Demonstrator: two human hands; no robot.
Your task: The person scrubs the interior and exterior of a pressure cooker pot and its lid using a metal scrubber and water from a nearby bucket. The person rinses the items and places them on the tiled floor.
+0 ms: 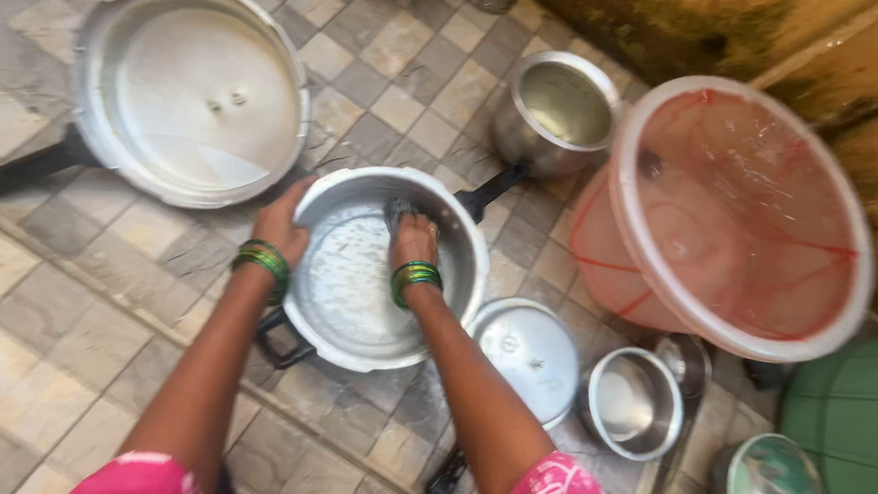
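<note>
A round metal cooker pot (341,292) with black handles lies tilted on the tiled floor in the middle. My left hand (280,227) grips its left rim. Inside the pot, my right hand (414,241) presses a dark scrubber (398,213) against the far inner wall. The inside looks soapy. Both wrists wear green bangles.
A large metal pan (192,84) with a black handle lies at the upper left. A small steel pot (558,108) stands behind. A pink plastic tub (741,213) sits at right. A lid (529,354), a small steel bowl (633,403) and a green container (855,429) are at lower right.
</note>
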